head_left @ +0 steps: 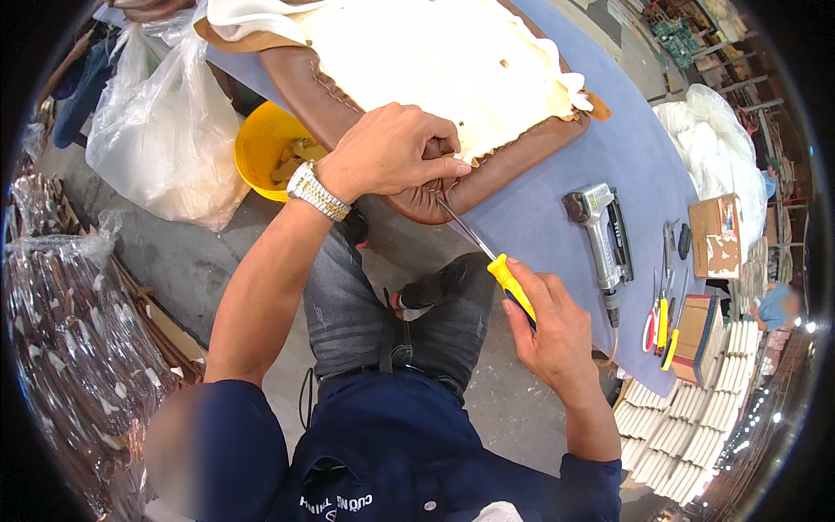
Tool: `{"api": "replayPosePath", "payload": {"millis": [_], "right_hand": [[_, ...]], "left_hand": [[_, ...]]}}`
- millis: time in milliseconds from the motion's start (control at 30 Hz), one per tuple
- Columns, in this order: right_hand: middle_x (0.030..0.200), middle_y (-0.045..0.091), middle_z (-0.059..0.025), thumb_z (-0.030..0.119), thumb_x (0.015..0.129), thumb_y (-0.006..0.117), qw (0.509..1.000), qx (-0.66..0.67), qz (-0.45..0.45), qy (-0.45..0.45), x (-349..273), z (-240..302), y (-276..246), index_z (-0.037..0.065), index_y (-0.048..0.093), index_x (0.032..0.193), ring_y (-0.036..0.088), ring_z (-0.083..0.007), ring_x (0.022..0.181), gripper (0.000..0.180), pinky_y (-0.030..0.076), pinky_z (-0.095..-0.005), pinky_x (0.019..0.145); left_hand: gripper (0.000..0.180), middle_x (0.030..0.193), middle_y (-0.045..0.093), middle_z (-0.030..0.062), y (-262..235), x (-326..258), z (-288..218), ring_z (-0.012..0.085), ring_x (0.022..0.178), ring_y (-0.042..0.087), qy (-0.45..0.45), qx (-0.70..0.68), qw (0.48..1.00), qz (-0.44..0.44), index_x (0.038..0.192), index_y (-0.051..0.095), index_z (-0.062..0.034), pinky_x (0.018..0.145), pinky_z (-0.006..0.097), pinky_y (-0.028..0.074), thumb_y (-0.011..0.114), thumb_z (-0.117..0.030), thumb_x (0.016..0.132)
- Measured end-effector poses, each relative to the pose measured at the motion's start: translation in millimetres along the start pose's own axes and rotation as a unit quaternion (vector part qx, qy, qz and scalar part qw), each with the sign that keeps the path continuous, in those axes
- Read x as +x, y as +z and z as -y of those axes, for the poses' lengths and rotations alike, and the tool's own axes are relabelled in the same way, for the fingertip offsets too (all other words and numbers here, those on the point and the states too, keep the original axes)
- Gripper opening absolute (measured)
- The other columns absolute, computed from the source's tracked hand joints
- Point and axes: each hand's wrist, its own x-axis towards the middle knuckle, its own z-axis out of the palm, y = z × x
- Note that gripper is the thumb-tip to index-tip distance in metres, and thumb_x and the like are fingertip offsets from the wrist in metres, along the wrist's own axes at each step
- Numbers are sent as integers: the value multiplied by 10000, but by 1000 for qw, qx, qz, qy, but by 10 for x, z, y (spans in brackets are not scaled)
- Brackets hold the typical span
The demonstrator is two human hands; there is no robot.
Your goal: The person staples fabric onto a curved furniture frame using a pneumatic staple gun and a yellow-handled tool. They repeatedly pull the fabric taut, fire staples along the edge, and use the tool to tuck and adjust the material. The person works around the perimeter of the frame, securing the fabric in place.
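Seat cushion [452, 78] laid upside down at the desk [635, 148] edge, so its brown cover hem is within reach. Hem pinched shut by the left hand [391, 152], likely to steady it. Screwdriver [487, 257] gripped by the right hand [548, 331], tip set at the hem. Staple gun [600, 230] left nearby.

Workshop setting. Grey concrete floor [183, 261], worn. Blue-grey covered table [626, 148] runs from the top down the right side. Clear plastic bags [156, 130] piled at its left edge, a yellow bucket [261, 143] beside them. Wrapped brown stacks [70, 331] at far left. White slats [678, 426] stacked below table's right corner. Bright daylight.
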Motion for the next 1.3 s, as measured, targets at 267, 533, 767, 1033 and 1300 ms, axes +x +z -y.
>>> {"api": "replayPosePath", "payload": {"millis": [267, 533, 767, 1033, 1300], "right_hand": [[1093, 645, -67, 76, 797, 752, 976, -201, -36, -78, 93, 208, -135, 192, 680, 1348, 624, -188, 727, 568, 486, -308, 537], [1099, 642, -67, 133, 823, 685, 940, -292, 19, -173, 311, 262, -381, 170, 715, 1293, 510, -142, 652, 472, 404, -238, 496], [1057, 686, -123, 79, 793, 764, 980, -155, -18, -123, 212, 21, -20, 100, 729, 1244, 629, -148, 750, 453, 490, -260, 563], [1115, 697, -141, 56, 942, 720, 574, 781, -59, 240, -114, 15, 1108, 15, 625, 1341, 644, -104, 792, 413, 525, -227, 715], [1065, 707, -179, 186, 1037, 619, 730, 638, -59, 236, 44, 179, 942, -1, 547, 1377, 543, -94, 528, 395, 420, -220, 441]], "left_hand": [[345, 757, 712, 93, -6, 14, 12, 299, 737, 671, 5, -14, 1000, -9, 893, 765, -91, 701, 387, 522, 787, -432, 847], [315, 733, 712, 96, 119, 0, 8, 303, 707, 673, 1, 52, 997, -55, 797, 734, -83, 692, 404, 535, 764, -387, 876], [284, 657, 657, 84, 336, -84, -55, 274, 621, 641, -2, 47, 990, -132, 725, 715, -91, 575, 379, 502, 784, -328, 867], [344, 598, 655, 100, 195, 59, -64, 312, 563, 656, -44, 4, 995, -94, 748, 752, -94, 576, 406, 530, 742, -404, 897], [397, 607, 704, 78, 103, 48, -69, 186, 536, 693, -60, 40, 995, -62, 813, 755, -17, 535, 293, 510, 726, -388, 952]]}}
